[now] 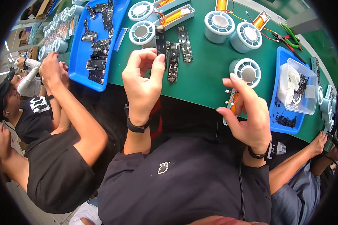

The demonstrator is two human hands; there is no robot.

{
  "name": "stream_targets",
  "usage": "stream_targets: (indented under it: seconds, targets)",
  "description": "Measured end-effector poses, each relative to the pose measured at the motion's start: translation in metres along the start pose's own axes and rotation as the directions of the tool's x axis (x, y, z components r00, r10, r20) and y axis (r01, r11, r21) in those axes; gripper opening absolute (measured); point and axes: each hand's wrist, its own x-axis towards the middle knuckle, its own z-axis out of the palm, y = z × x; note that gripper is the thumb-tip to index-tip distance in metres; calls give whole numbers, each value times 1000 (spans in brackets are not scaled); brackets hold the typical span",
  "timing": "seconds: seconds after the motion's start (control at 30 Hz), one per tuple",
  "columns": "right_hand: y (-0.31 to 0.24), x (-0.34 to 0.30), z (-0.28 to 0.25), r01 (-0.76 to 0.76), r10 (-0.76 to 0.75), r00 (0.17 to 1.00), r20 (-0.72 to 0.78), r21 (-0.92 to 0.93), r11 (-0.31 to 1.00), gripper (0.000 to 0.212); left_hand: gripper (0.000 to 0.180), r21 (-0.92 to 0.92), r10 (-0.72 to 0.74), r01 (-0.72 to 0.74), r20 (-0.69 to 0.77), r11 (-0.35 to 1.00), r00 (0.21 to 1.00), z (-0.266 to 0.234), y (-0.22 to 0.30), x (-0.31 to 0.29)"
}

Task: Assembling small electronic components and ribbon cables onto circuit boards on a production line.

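Note:
Between the thumb and fingertips of my left hand (143, 80) is a narrow black circuit board (160, 39), held upright. Below and right of it, several loose circuit boards (184, 44) lie on the green table mat. My right hand (249, 112) is open, thumb and index finger apart, over the near end of a light-blue fan unit (248, 72). That unit's handle, with an orange battery (234, 103) and small white wire connectors, is partly hidden behind the fingers. I cannot tell whether they touch it.
A blue tray (77, 62) of circuit boards stands left. More fan units (219, 26) stand at the back. On the right, a blue tray (296, 127) holds black screws and a clear plastic box (308, 105); pliers (291, 41) lie behind. Co-workers sit on both sides.

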Motion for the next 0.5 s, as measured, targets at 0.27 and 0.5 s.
stream_targets:
  seconds: [0.27, 0.5]
  targets:
    - [11, -23, -8, -66, 65, 995, -71, -11, 998, 58, 26, -505, -82, 125, 108, 854, 991, 23, 23, -15]
    - [-6, -9, 1, -156, 150, 982, -114, -51, 986, 42, 37, -374, -116, 297, 436, 878, 892, 43, 27, -34]
